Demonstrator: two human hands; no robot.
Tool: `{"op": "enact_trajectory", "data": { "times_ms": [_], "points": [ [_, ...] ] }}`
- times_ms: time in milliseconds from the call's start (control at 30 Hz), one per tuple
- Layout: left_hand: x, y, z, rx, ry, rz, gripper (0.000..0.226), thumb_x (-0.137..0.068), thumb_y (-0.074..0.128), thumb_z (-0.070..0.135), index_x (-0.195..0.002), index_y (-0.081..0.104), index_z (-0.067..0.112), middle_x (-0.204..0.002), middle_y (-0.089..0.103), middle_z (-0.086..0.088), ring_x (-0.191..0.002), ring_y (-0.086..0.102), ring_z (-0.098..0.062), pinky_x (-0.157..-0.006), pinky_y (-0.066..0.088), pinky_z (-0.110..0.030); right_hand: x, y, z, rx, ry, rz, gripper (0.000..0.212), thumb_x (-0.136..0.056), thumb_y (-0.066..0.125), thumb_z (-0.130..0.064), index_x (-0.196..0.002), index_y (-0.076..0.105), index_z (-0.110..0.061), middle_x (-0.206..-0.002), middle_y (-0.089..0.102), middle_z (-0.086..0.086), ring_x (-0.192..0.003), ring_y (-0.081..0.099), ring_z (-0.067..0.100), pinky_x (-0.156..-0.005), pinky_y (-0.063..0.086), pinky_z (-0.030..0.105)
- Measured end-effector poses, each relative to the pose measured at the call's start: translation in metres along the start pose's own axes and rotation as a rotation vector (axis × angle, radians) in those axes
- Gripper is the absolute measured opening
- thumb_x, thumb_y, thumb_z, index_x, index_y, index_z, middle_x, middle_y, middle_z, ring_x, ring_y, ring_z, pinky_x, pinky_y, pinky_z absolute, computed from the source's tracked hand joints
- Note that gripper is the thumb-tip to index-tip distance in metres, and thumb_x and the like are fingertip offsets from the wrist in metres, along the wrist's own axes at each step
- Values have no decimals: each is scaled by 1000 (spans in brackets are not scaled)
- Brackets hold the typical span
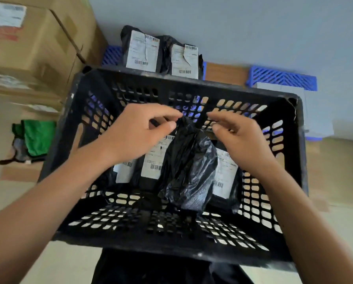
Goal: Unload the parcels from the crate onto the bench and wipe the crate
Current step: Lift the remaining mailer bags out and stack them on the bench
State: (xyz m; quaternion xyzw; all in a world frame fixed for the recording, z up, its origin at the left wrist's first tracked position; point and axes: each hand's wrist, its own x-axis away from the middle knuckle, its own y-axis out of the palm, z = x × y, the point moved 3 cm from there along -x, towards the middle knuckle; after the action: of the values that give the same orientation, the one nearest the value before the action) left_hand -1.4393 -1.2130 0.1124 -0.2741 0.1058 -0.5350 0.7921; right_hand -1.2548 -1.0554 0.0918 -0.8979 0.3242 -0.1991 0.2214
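Crate: black perforated crate [171,240] fills the centre and lower frame.
Boxes: cardboard boxes [38,44] stacked upper left; their labels are blurred.
Bench parcels: two black parcels [161,54] stand upper centre beyond the crate, white barcode labels facing out, print too small to read.
Held parcel: crumpled black parcel [189,171] hangs mid-crate, over labelled parcels [154,158] lying on the crate floor; only barcodes are legible.
Left hand: left hand [136,132] reaches in from lower left, thumb and forefinger pinching the parcel's top.
Right hand: right hand [239,140] from lower right, fingers curled beside the parcel's top; grip unclear.
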Motion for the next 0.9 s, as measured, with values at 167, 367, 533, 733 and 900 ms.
{"op": "enact_trajectory", "data": {
  "times_ms": [167, 367, 533, 733, 900],
  "points": [
    [12, 55, -36, -125, -196, -268, 33, -101, 60, 35, -134, 65, 35, -111, 65, 21, -100, 61, 7, -78, 44, -11, 5, 28, 54, 137, 254, -213, 51, -99, 63, -26, -149, 49, -24, -143, 58, -2, -127, 58, 17, -105, 47, 35],
    [9, 101, -73, -202, -371, -479, 45, -103, 58, 36, -146, 56, 22, -145, 59, 2, -129, 57, -18, -107, 43, -31, 4, 59, 88, 212, 425, -239, 63, -94, 67, -41, -150, 41, -27, -136, 61, 2, -88, 61, 22, -62, 45, 28],
    [10, 122, -87, -270, -417, -559, 48, -105, 53, 35, -152, 48, 28, -157, 47, -1, -141, 46, -24, -115, 39, -38, 2, 80, 100, 269, 516, -272, 87, -87, 63, -68, -154, 31, -21, -130, 58, 7, -101, 61, 26, -73, 58, 41],
    [9, 127, -91, -235, -434, -593, 49, -106, 47, 21, -154, 43, 27, -158, 45, -4, -146, 41, -21, -117, 36, -34, -2, 88, 98, 372, 586, -284, 86, -83, 62, -72, -143, 41, -14, -126, 61, 11, -105, 63, 31, -76, 62, 49],
    [9, 124, -97, -168, -466, -553, 47, -104, 53, 24, -149, 39, 24, -156, 48, 3, -139, 48, -18, -103, 40, -29, -1, 87, 92, 275, 630, -267, 40, -87, 68, -53, -98, 57, -16, -91, 64, 5, -76, 63, 23, -53, 63, 45]
  ]
}}
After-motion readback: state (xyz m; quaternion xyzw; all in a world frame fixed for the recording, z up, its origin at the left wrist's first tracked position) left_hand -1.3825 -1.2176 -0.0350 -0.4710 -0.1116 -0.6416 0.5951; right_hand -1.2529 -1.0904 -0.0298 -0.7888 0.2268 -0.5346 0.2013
